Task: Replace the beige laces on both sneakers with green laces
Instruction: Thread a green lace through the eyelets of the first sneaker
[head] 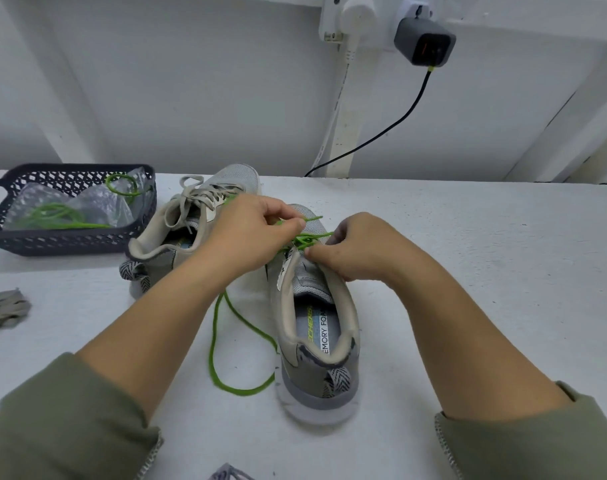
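Left hand (pixel 250 233), right hand (pixel 357 249): fingers pinch green lace (pixel 305 240) on sneaker (pixel 343 386) (insole (pixel 324 329) reads "EMORY FOA").

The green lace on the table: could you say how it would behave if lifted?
Probably floppy: the green lace lies in slack curves on the table. Likely very light, being thin cord. It may tug the near sneaker, since it is threaded there.

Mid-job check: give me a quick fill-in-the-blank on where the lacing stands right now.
The left hand and right hand pinch a ___ lace at the near grey mesh sneaker.
The far grey mesh sneaker still carries its flat ___ laces.
A spare lace lies in the dark latticed plastic ___.
Missing: green; beige; basket.
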`<state>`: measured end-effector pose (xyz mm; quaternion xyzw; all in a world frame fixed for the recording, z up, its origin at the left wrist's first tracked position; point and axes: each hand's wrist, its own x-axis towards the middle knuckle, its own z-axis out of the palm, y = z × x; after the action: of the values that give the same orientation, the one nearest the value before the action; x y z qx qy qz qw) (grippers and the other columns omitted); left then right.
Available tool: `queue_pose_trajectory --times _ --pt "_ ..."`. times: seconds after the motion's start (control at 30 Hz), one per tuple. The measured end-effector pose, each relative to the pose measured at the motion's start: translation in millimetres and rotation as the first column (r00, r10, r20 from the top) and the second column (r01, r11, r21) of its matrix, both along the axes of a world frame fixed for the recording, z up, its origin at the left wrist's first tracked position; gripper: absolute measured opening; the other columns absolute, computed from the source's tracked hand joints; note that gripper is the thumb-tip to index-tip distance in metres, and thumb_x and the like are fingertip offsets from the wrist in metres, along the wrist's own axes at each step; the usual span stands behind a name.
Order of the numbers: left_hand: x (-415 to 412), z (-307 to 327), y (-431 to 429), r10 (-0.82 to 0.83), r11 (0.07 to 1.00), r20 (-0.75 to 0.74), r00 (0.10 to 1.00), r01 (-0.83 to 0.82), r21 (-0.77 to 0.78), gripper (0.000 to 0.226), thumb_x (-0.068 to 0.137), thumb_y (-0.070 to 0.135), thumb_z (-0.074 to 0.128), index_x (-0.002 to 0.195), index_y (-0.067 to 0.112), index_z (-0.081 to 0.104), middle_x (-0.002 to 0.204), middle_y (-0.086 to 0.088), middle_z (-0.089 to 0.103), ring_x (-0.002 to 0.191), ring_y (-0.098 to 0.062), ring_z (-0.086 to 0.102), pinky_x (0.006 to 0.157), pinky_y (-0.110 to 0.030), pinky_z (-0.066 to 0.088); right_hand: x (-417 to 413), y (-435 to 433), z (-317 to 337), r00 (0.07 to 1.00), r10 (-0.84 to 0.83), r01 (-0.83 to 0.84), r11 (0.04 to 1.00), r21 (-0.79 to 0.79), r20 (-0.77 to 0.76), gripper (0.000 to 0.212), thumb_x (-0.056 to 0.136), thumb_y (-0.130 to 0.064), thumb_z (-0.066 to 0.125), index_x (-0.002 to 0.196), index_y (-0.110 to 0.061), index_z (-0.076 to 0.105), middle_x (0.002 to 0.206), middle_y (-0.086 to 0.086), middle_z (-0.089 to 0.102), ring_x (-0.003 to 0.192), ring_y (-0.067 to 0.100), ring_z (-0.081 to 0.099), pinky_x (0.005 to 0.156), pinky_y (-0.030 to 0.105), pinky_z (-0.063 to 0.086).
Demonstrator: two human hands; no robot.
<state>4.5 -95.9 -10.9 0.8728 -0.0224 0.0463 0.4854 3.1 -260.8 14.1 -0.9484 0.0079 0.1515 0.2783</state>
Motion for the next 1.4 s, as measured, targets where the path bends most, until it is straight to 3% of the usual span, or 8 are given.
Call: queue_pose_trajectory --times 0.1,0.2,0.43,0.8,1.0,1.13,1.27,1.4 --pt "1.4 0.5 -10.8 0.029 0.999 -0.073 0.997 -0.026 0.04 0.017 0.078 0.04 0.076 0.071 0.025 0.073 0.041 0.009 0.046 0.037 -0.005 0.036 0.043 -0.017 0.031 -0.9 8.8 0.9 0.998 0.023 -0.017 0.994 -0.107 0.054 0.032 0.077 -0.042 0.065 0.076 -0.011 0.058 0.069 0.004 0.058 0.058 0.017 0.055 0.047 0.025 0.042" --pt "1.1 -4.2 -13.4 0.049 0.979 -0.069 0.996 -0.034 0.199 0.016 0.079 0.039 0.075 0.073 0.025 0.074 0.035 0.011 0.042 0.042 -0.004 0.036 0.047 -0.023 0.027 -1.3 10.1 -1.2 0.996 0.024 -0.009 0.984 -0.176 0.083 0.027 0.085 -0.034 0.061 0.074 -0.01 0.055 0.064 0.003 0.047 0.052 0.015 0.043 0.042 0.022 0.028" --pt "4.5 -12.2 -16.0 0.018 0.953 -0.14 0.99 0.025 0.302 0.025 0.084 0.036 0.072 0.062 0.027 0.063 0.05 0.008 0.049 0.052 -0.007 0.043 0.058 -0.024 0.036 -2.9 -4.0 -5.3 0.999 0.034 -0.034 0.999 -0.03 0.008 0.023 0.092 -0.022 0.054 0.098 -0.008 0.071 0.074 0.007 0.06 0.061 0.019 0.051 0.053 0.024 0.038" --pt "6.2 -41.7 -24.2 0.075 0.997 -0.112 0.991 -0.072 0.03 0.02 0.08 0.035 0.075 0.063 0.033 0.065 0.065 0.016 0.061 0.064 -0.004 0.052 0.068 -0.022 0.043 -1.2 -12.8 -13.4 0.999 0.026 -0.023 0.993 0.116 -0.026 0.02 0.092 -0.017 0.052 0.099 -0.01 0.069 0.078 0.005 0.061 0.065 0.017 0.051 0.055 0.024 0.04" --pt "7.8 -34.4 -22.5 0.022 0.972 -0.149 0.989 0.014 0.233 0.022 0.081 0.042 0.072 0.063 0.031 0.065 0.055 0.016 0.054 0.058 -0.004 0.047 0.058 -0.024 0.035 7.8 -16.0 -21.7 0.988 -0.08 0.123 0.92 0.372 -0.129 0.031 0.096 -0.019 0.047 0.092 0.003 0.068 0.088 0.022 0.072 0.078 0.031 0.072 0.077 0.04 0.06" --pt "5.9 -30.7 -23.1 -0.021 0.977 -0.135 0.991 0.049 0.206 0.015 0.082 0.041 0.072 0.073 0.029 0.073 0.041 0.017 0.049 0.051 -0.003 0.041 0.054 -0.024 0.031 8.5 -17.7 -28.2 0.999 -0.035 0.045 0.948 0.314 -0.036 0.013 0.094 -0.017 0.059 0.086 -0.014 0.068 0.07 0.007 0.069 0.057 0.017 0.069 0.054 0.021 0.055" --pt "4.4 -21.7 -8.2 -0.069 0.94 -0.045 0.997 0.081 0.332 0.015 0.09 0.037 0.062 0.093 0.026 0.073 0.081 0.006 0.062 0.081 -0.014 0.059 0.075 -0.026 0.045 10.3 -18.2 -34.3 0.997 -0.044 0.026 0.959 0.281 0.058 0.013 0.092 -0.014 0.058 0.083 -0.011 0.067 0.064 0.002 0.069 0.056 0.018 0.069 0.054 0.021 0.054" --pt "-0.4 -14.1 11.4 -0.199 0.833 -0.101 0.975 0.222 0.506 0.029 0.089 0.047 0.059 0.115 0.035 0.064 0.106 0.003 0.048 0.103 -0.014 0.049 0.094 -0.031 0.041 15.4 -35.1 -33.0 0.99 -0.14 0.139 0.974 0.178 -0.005 0.015 0.09 -0.011 0.055 0.079 -0.009 0.064 0.065 0.005 0.071 0.06 0.017 0.071 0.069 0.028 0.058"
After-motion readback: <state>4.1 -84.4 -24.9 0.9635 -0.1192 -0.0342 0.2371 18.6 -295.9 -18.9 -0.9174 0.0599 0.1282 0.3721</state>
